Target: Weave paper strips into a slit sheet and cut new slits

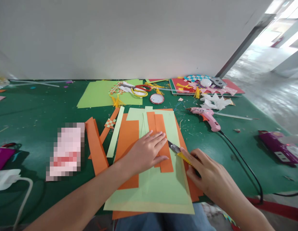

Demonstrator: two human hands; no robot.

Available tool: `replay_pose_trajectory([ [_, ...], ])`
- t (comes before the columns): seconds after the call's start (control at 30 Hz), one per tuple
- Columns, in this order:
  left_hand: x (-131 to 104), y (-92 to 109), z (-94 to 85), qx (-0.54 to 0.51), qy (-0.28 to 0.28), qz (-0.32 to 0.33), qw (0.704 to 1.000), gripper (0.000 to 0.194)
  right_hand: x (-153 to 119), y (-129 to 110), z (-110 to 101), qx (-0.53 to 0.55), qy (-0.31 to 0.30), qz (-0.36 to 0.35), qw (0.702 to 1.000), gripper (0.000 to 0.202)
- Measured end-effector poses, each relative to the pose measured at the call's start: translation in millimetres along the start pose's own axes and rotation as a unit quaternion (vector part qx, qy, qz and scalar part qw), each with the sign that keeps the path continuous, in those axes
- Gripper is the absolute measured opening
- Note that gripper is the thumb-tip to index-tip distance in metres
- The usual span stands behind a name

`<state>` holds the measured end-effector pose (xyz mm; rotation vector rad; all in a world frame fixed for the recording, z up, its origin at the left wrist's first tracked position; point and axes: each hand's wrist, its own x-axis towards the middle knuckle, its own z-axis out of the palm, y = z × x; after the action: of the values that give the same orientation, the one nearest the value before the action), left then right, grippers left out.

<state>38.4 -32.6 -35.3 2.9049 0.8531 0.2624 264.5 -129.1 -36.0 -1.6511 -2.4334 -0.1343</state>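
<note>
My left hand (151, 148) lies flat, fingers stretched out, pressing on an orange paper strip (166, 162). A second orange strip (151, 120) sits partly beneath it. My right hand (206, 171) grips a yellow utility knife (185, 158), its blade touching or just beside the strip's right edge. Under the strips is a pale green sheet (163, 194), with a larger orange piece (127, 134) at its left. More orange paper shows below the stack. To the left lie a pale green strip (116, 134) and stacked orange strips (96, 146).
A pink glue gun (206, 117) with a black cord lies at right, near a purple device (282, 147). Behind are scissors (139, 89), a round lid (157, 98), green sheets (96, 93) and crumpled white tissue (216, 102). A white plug (6, 179) sits left.
</note>
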Motion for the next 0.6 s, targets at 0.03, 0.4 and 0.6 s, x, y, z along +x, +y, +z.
replay_pose_trajectory([
  [0.03, 0.0, -0.1, -0.1, 0.0, 0.001, 0.0, 1.0, 0.062, 2.7, 0.7, 0.8, -0.004, 0.005, 0.001, 1.0, 0.044],
  [0.4, -0.6, -0.9, 2.9, 0.007, 0.012, 0.006, 1.0, 0.063, 31.5, 10.8, 5.2, -0.024, -0.002, 0.019, 1.0, 0.042],
  [0.6, -1.0, 0.9, 1.3, 0.022, 0.057, 0.026, 0.998, 0.059, 27.7, 8.6, 5.2, -0.017, 0.005, -0.001, 1.0, 0.041],
])
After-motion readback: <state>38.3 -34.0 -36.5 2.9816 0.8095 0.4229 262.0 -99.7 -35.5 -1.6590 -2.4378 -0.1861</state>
